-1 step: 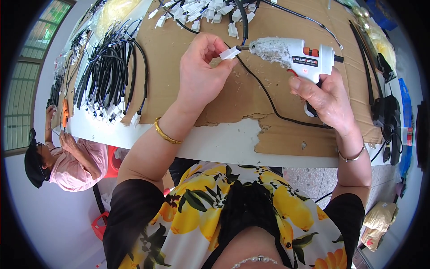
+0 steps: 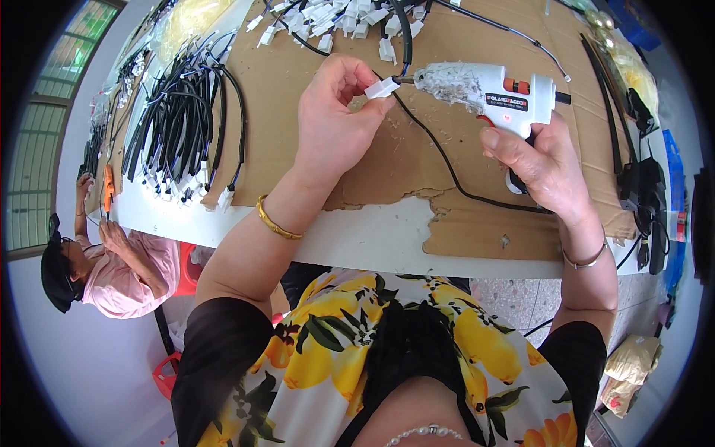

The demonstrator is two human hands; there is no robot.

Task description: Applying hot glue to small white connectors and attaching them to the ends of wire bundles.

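Between the thumb and fingers of my left hand (image 2: pixel 339 112) is a small white plastic connector (image 2: pixel 383 89), with black cable running up from it. My right hand (image 2: pixel 538 160) wraps the handle of a white hot glue gun (image 2: pixel 477 88). Clear strands of dried glue coat its front end. The nozzle (image 2: pixel 404 79) points left and meets the connector's cable end, or comes very close; whether it touches I cannot tell. Below it, the gun's black power cord (image 2: pixel 454 179) curves across the cardboard. My right fingers around the trigger are mostly hidden.
Cardboard (image 2: pixel 275 149) covers much of the white table (image 2: pixel 372 246). A bundle of black cables (image 2: pixel 182 119) lies left; several white connectors (image 2: pixel 350 18) pile at the back. Black adapters (image 2: pixel 640 182) sit at the right edge. A person in pink (image 2: pixel 130 276) works at far left with an orange tool (image 2: pixel 109 186).
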